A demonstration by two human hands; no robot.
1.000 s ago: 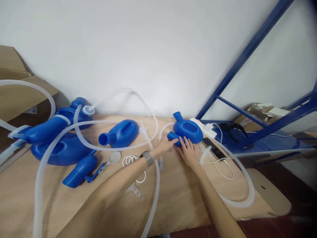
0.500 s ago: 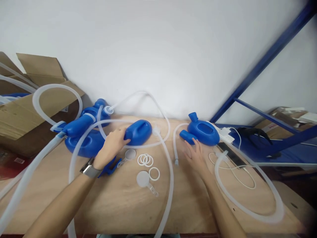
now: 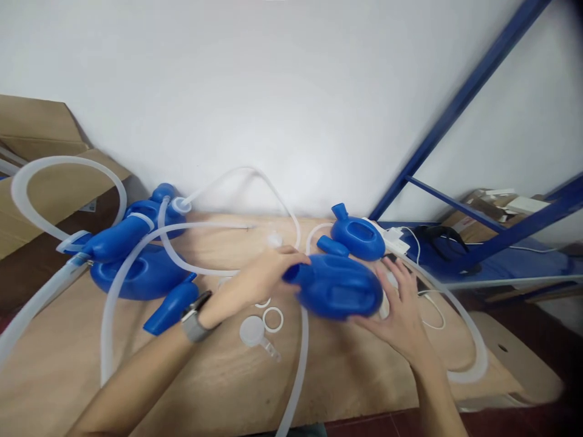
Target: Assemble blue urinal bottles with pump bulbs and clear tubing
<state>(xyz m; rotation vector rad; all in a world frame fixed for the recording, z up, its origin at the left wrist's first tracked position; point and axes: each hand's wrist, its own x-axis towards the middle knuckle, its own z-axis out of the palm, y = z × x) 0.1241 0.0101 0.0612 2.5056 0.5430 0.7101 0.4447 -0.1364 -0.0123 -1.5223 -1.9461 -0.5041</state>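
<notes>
A blue plastic urinal bottle [image 3: 339, 288] is held on its side above the table, slightly blurred. My left hand [image 3: 277, 270], with a watch on the wrist, is closed round its neck, which points left. My right hand [image 3: 398, 309] is spread at the base end; its thumb meets the lower edge while the fingers stand apart from the bottle. Just behind lie a second blue bottle [image 3: 359, 237] and a small blue tube-shaped piece [image 3: 332, 246]. In front of my left forearm's far side are a white ring [image 3: 273, 320] and a translucent cap with a strap [image 3: 252, 331].
Blue bottles [image 3: 136, 273] with clear hoses [image 3: 113, 315] crowd the table's left side. An open cardboard box [image 3: 40, 130] stands beyond them. On the right are a power strip [image 3: 396, 240], a looped hose [image 3: 478, 346] and a blue metal frame [image 3: 455, 109].
My left hand has lifted the bottle and carried it right. My right hand has left the small blue piece and moved to the bottle's base. The view has shifted right.
</notes>
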